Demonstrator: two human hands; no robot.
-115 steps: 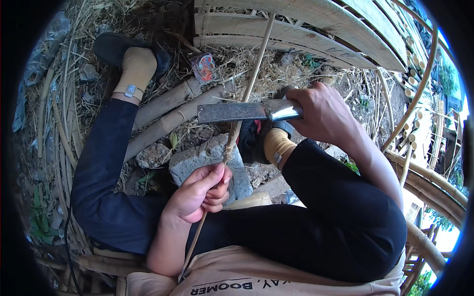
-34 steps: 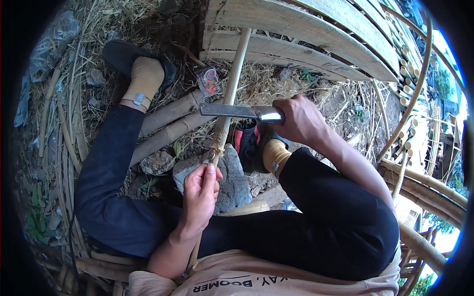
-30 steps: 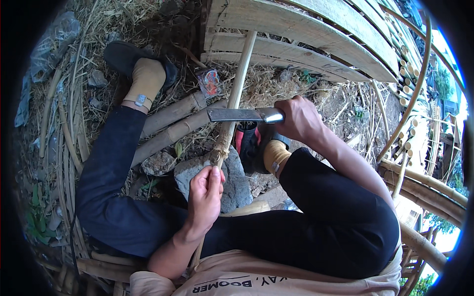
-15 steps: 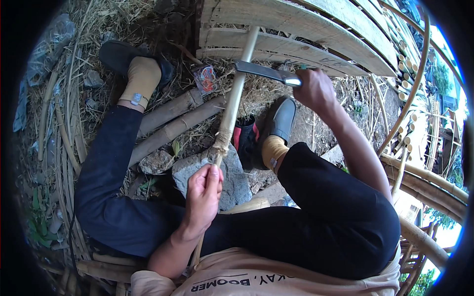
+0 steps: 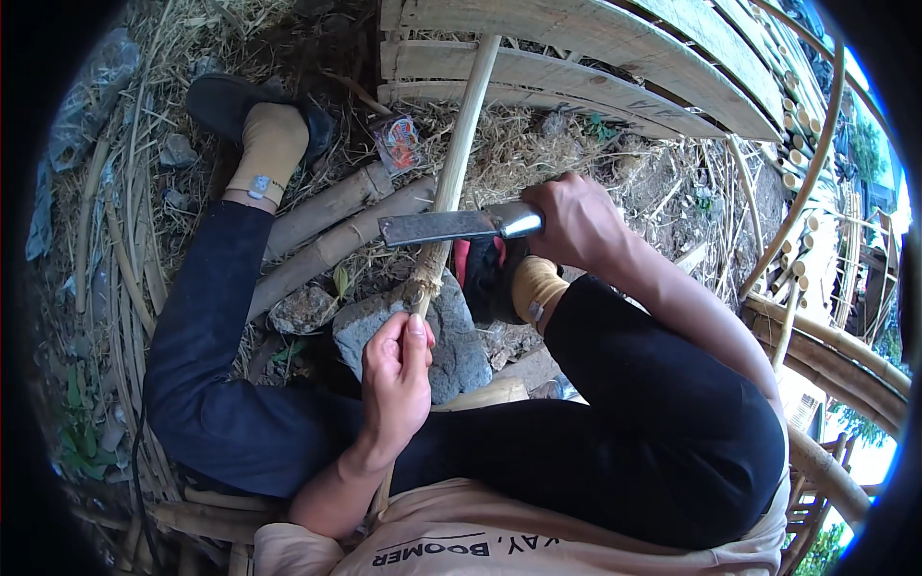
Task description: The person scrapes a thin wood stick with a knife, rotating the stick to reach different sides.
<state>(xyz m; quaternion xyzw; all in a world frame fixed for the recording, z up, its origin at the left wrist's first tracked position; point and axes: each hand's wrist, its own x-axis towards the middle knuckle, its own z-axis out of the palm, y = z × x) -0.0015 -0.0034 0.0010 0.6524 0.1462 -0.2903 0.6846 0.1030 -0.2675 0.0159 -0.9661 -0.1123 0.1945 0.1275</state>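
Reference landmark: the grey stone block [image 5: 456, 360]. Your left hand [image 5: 397, 374], over the block's near left side, is closed on the pole's thin stem, thumb on top; a firm pinch should stop it rolling. The pole [image 5: 448, 195] passes above the block. Across it, just beyond the block, lies the flat blade [image 5: 427, 228]; edge contact cannot be confirmed. Shallow, even strokes, clear of your left fingers, would be advisable, with extra care at the frayed joint [image 5: 424, 286] above the block. Your right hand [image 5: 581, 223], beyond and right of the block, is wrapped around the blade's handle. The pole's long axis runs from your body, over the block, away and slightly right, thicker length pointing toward the slatted boards [image 5: 538, 19].
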